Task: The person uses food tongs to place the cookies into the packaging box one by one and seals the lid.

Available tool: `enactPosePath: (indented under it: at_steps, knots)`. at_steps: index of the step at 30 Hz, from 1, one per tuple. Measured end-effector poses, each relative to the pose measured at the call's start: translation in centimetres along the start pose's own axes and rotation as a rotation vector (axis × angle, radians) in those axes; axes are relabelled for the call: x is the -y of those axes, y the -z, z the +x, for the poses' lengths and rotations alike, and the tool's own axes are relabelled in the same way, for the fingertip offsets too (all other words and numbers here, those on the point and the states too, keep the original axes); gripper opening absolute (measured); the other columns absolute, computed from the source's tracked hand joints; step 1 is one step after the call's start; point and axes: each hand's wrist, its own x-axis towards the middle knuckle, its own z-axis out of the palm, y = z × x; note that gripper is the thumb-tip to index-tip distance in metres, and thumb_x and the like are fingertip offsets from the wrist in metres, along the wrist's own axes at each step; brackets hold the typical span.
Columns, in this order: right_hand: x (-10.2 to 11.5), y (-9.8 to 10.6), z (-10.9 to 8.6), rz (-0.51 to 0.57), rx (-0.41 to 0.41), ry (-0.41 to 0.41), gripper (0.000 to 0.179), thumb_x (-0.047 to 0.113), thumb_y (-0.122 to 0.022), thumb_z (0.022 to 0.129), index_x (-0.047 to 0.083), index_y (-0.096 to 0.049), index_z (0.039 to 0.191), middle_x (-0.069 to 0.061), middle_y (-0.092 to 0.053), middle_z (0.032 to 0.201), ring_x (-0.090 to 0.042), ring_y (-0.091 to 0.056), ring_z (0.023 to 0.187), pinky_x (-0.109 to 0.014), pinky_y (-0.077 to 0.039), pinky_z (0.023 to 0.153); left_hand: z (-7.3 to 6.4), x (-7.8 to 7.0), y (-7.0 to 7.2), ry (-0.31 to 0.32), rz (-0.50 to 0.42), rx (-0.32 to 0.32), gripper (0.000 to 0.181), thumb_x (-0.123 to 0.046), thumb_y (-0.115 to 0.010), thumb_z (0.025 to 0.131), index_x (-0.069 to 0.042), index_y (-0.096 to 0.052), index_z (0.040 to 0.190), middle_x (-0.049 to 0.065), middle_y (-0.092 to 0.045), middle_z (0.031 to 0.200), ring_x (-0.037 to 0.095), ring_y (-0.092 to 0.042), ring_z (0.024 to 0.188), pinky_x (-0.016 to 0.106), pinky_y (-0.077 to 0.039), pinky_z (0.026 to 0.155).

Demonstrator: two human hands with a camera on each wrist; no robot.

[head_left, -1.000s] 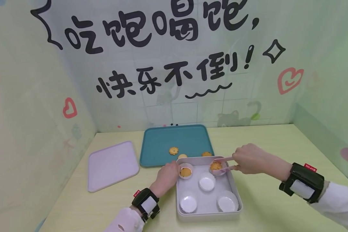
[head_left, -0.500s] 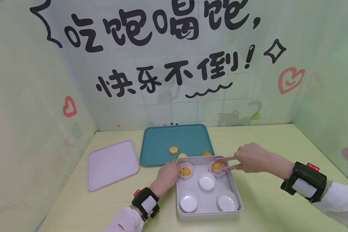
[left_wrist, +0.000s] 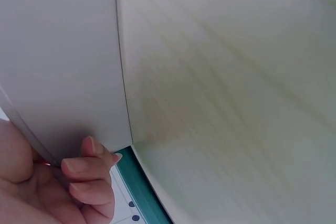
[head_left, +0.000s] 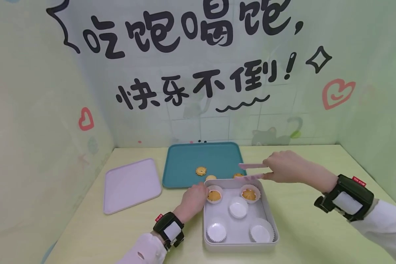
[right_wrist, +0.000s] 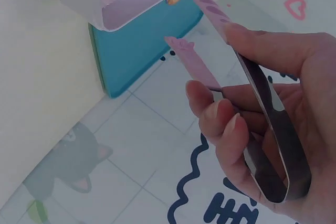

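My left hand (head_left: 194, 200) grips the far left corner of a pale square baking tin (head_left: 241, 247), its fingers curled against the outer wall (left_wrist: 63, 61). Inside stand several white paper cups; a cookie (head_left: 214, 195) fills the far left cup and a swirled cookie (head_left: 249, 194) the far right one. The middle cup (head_left: 238, 208) and two near cups hold nothing. My right hand (head_left: 288, 167) holds tongs (head_left: 253, 166) with pink tips and metal arms, thumb on one arm and fingers on the other (right_wrist: 262, 93). The tips are spread apart with nothing between them, over the tin's far edge.
Behind the tin lies a teal tray (head_left: 181, 157) with a flower-shaped cookie (head_left: 201, 171), a round cookie (head_left: 211, 177) and another (head_left: 238, 175) beside the tong tips. A lilac tray (head_left: 132, 187) lies to the left. A printed backdrop closes off the back and sides.
The tongs have let go of the swirled cookie, which stays in the far right cup. My right hand has lifted them away toward the teal tray. My left hand keeps its place.
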Motion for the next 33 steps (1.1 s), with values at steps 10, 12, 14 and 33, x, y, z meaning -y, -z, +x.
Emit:
enactPosePath:
  at_steps: [10,12,14,33]
  knots:
    - [-1.5,-1.5,3.4,-0.031,0.085,-0.028,0.019,0.029,-0.067,0.081,0.011,-0.068,0.076,0.006,-0.022,0.048,-0.009,-0.022,0.044,-0.022,-0.02,0.041,-0.1,-0.1,-0.7,-0.005,0.011,-0.028,0.029,-0.006,-0.048,0.092,-0.003,-0.043,0.063,0.002,-0.031,0.055,0.01,-0.035,0.041,0.023,-0.033,0.033]
    - [-1.8,-1.9,3.8,-0.023,0.111,-0.045,0.03,0.03,-0.068,0.08,0.011,-0.056,0.059,0.005,-0.028,0.05,-0.009,-0.028,0.045,-0.023,-0.025,0.042,-0.2,-0.1,-0.7,-0.001,0.001,-0.032,0.029,-0.006,-0.048,0.092,-0.003,-0.043,0.063,0.001,-0.031,0.055,0.01,-0.035,0.04,0.022,-0.032,0.033]
    - [-2.1,-2.4,4.1,-0.017,0.142,-0.052,0.034,0.031,-0.068,0.08,0.012,-0.051,0.057,0.004,-0.033,0.051,-0.011,-0.034,0.047,-0.024,-0.029,0.043,-0.2,-0.2,-0.6,0.001,0.005,-0.028,0.029,-0.006,-0.048,0.092,-0.003,-0.043,0.063,0.001,-0.031,0.054,0.009,-0.034,0.04,0.022,-0.031,0.033]
    - [-3.0,-4.4,4.9,0.054,0.255,-0.058,0.025,0.035,-0.064,0.083,0.012,-0.068,0.09,0.004,-0.03,0.051,-0.01,-0.028,0.045,-0.023,-0.023,0.043,0.2,-0.4,-0.3,0.058,-0.021,-0.003,0.028,-0.007,-0.047,0.092,-0.003,-0.044,0.065,0.002,-0.032,0.055,0.011,-0.037,0.042,0.024,-0.033,0.033]
